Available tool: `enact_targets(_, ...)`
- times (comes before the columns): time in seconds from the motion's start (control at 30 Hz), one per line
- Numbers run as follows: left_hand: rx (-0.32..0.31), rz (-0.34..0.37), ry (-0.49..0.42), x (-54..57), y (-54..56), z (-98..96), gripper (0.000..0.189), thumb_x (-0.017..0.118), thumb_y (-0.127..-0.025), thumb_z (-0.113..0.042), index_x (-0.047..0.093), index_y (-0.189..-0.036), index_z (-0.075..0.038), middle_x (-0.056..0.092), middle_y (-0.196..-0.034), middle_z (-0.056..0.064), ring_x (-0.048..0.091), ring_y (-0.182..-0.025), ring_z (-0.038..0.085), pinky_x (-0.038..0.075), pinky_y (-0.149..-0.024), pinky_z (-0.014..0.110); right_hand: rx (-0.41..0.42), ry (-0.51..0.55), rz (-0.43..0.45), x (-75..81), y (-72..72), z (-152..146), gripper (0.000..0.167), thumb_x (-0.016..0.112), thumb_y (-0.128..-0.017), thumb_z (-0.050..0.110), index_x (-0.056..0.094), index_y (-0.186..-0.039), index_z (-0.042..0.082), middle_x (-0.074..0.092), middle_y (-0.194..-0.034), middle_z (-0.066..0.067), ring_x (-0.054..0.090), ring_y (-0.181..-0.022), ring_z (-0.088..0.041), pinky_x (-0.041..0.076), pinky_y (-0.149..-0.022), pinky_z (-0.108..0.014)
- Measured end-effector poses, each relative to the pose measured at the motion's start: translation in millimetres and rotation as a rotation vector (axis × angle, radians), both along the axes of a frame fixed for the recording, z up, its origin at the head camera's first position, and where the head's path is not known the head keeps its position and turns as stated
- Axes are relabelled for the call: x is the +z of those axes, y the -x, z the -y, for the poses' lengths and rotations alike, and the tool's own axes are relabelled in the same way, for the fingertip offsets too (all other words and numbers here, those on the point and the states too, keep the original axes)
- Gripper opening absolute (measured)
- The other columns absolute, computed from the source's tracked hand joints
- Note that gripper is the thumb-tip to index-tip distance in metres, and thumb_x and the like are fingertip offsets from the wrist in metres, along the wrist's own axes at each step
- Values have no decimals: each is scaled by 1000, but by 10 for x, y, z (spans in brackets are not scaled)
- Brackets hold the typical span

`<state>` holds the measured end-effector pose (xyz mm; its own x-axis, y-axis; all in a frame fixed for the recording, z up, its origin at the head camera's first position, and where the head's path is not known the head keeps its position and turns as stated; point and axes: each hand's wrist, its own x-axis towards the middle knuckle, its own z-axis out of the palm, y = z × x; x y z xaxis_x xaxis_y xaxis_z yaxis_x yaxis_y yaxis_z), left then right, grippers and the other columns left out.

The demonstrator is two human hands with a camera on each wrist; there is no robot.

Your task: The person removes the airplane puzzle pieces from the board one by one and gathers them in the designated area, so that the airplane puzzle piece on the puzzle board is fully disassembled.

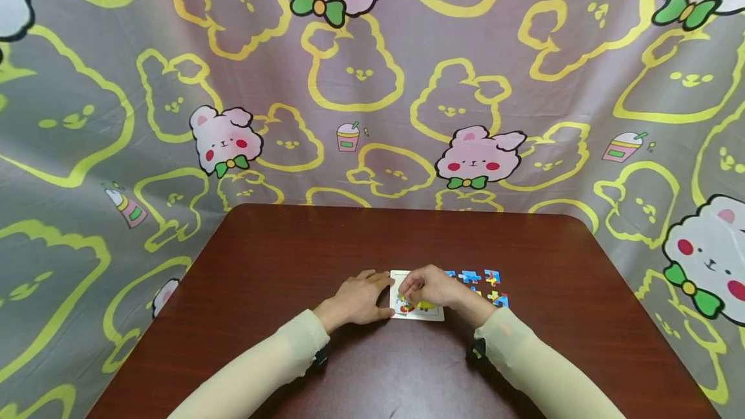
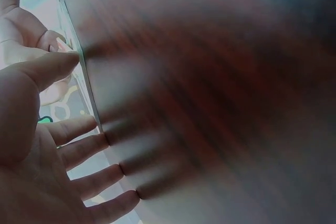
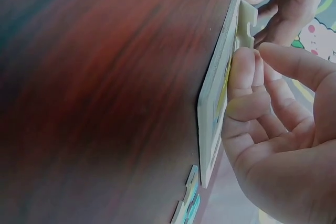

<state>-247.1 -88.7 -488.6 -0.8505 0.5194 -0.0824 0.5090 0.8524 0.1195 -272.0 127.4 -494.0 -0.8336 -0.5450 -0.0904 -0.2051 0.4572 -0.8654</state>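
Observation:
A white-rimmed jigsaw board (image 1: 418, 317) with a partly visible colourful picture lies flat on the table. My left hand (image 1: 362, 298) rests at its left side, thumb and fingertips spread straight along the edge; in the left wrist view the thumb (image 2: 60, 66) touches the rim. Over the board, my right hand (image 1: 433, 286) has its fingers bent and pinches a jigsaw piece (image 3: 245, 22), pale and notched in the right wrist view. That piece stands tilted up from the board near the left thumb. Part of the picture is hidden beneath the right hand.
Several loose jigsaw pieces (image 1: 469, 277) in blue, yellow and red lie right of the board, some behind the right wrist. The dark brown table (image 1: 302, 244) extends around them. A cartoon-printed curtain (image 1: 378, 83) hangs behind the table and on both sides.

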Motion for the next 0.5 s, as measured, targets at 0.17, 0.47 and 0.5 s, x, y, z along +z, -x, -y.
enact_targets(0.17,4,2,1,2,-1,0,70,65,-89,-56,49,-147,-21,47,-155,1,41,-145,29,46,-107,53,-16,4,18,-1,5,8,22,72,-76,-6,73,-98,-5,75,-85,-13,66,-74,-8,50,-63,-21)
enact_targets(0.47,-1,-4,2,-5,0,3,70,65,-89,-56,49,-147,-21,48,-154,2,41,-145,29,46,-107,52,-52,23,48,-17,8,14,24,75,-74,-4,73,-97,-3,74,-85,-13,65,-73,-11,51,-57,-24)
enact_targets(0.5,-2,-5,0,-3,-1,4,70,66,-89,-56,49,-147,-20,48,-154,2,41,-145,29,46,-107,52,-54,22,48,-16,8,12,24,75,-74,-4,73,-97,-3,73,-85,-13,65,-73,-11,51,-56,-24)
